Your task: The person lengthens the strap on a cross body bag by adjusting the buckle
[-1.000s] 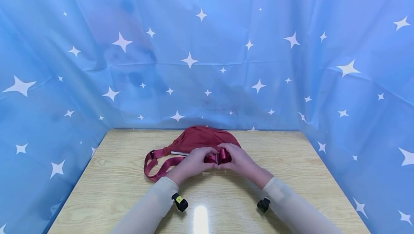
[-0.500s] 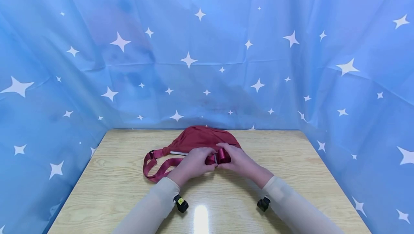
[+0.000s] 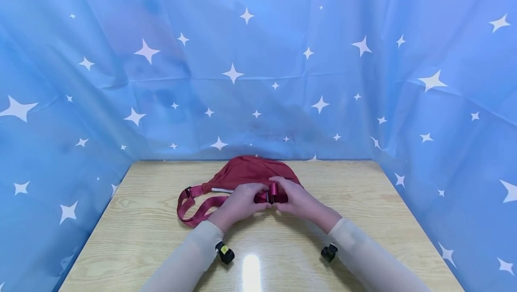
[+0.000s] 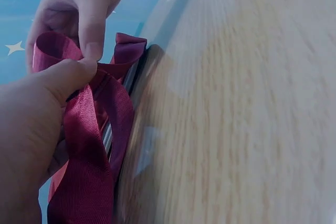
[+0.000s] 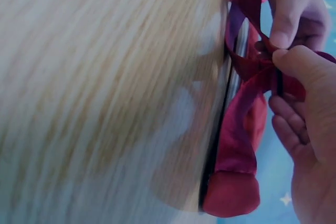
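Both left hand (image 3: 241, 201) and right hand (image 3: 298, 198) pinch the flat crimson fabric strap (image 4: 84, 140) of a domed red cloth bag (image 3: 251, 171).

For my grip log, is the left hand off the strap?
No, the left hand pinches the red strap in the left-wrist view.

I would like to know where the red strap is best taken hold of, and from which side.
Probably at the outer bend of the red strap, coming from the person's left: there the narrow band makes an open loop beyond the bag, away from the left hand and right hand, which pinch the strap in front of the bag.
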Action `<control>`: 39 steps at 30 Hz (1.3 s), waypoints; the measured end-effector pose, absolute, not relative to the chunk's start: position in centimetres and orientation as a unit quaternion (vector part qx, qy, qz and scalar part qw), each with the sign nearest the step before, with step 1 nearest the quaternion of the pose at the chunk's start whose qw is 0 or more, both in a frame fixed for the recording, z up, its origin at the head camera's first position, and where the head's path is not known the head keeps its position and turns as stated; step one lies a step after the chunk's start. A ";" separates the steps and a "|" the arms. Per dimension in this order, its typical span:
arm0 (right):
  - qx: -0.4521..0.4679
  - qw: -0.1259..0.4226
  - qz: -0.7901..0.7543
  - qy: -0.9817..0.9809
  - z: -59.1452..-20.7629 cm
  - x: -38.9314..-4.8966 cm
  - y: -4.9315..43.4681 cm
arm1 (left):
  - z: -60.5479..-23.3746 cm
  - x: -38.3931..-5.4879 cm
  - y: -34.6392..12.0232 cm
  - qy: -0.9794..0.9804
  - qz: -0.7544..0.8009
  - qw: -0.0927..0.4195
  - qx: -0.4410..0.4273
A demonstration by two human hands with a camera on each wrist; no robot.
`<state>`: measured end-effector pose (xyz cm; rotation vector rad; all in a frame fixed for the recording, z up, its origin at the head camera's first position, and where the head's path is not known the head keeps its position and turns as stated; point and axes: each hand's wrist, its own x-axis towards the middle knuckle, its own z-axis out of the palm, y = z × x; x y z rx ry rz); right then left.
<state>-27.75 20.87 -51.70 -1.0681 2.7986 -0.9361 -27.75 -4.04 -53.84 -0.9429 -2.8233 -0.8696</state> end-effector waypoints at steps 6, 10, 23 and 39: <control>-0.375 -0.038 -0.302 0.876 -51.1 -27.9 20.5 | -53.7 -27.7 -4.1 -0.908 -0.292 0.028 -0.299; -0.397 -0.071 -0.313 0.860 -50.8 -28.1 19.9 | -53.8 -27.7 -4.0 -0.905 -0.298 0.033 -0.303; -0.295 0.023 -0.499 0.814 -50.5 -27.6 20.0 | -53.8 -27.5 -4.7 -0.905 -0.311 0.007 -0.292; -0.334 -0.048 -0.415 0.845 -49.0 -27.6 19.1 | -53.7 -27.3 -4.7 -0.905 -0.310 0.015 -0.290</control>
